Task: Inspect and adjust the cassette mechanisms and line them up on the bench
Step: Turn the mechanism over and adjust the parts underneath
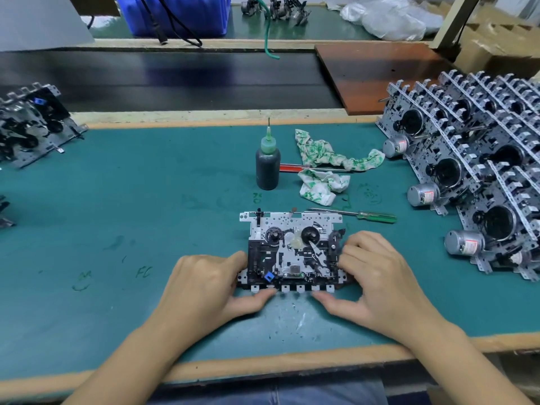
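Note:
A cassette mechanism [292,249] with a white metal plate, two black reels and a small blue part lies flat on the green bench mat [146,206], near the front edge. My left hand [210,287] holds its left side, thumb against the row of white keys at the front. My right hand [380,279] holds the right side, fingers curled onto the mechanism's edge, thumb at the front keys. A stack of several more mechanisms [473,168] with silver motors leans at the right. Other mechanisms [32,124] lie at the far left.
A dark bottle with a green nozzle [267,165] stands behind the mechanism. Stained rags [327,165], a red-handled tool [292,168] and a green-handled screwdriver [371,216] lie beside it. A black conveyor belt [175,80], a brown board [377,74] and a blue bin [175,13] are farther back.

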### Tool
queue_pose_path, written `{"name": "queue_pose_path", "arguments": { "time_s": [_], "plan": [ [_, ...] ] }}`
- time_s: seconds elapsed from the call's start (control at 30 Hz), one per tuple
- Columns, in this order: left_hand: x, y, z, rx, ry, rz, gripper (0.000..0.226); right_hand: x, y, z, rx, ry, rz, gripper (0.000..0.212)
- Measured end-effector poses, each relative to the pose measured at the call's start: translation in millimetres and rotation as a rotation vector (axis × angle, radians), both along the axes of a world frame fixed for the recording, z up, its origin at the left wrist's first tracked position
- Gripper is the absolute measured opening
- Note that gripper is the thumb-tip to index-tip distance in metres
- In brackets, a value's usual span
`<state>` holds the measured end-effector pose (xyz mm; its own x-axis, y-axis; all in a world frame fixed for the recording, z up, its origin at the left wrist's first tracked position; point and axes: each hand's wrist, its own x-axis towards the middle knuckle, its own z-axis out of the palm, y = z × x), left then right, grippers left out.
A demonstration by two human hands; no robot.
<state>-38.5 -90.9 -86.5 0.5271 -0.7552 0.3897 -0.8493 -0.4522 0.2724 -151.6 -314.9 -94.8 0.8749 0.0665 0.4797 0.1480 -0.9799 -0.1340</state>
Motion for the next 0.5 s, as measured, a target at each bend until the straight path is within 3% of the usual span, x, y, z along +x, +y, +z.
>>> {"name": "queue_pose_path", "arguments": {
  "time_s": [0.13, 0.33, 0.5],
  "plan": [
    [-1.9, -0.5, -0.3, -0.001, 0.004, -0.012, 0.051, 1.4, 1.7, 0.1, 0.035, -0.037, -0.097, 0.049],
    [-7.5, -2.2, -2.8, -0.011, -0.082, 0.108, 0.050, -0.9, 2.4, 2.9, 0.122, 0.031, -0.017, 0.053],
    [-8.0, -1.9, 0.3, -0.007, -0.081, 0.057, 0.056, -0.4, 4.0, 1.2, 0.095, -0.006, -0.056, 0.048]
  ]
}}
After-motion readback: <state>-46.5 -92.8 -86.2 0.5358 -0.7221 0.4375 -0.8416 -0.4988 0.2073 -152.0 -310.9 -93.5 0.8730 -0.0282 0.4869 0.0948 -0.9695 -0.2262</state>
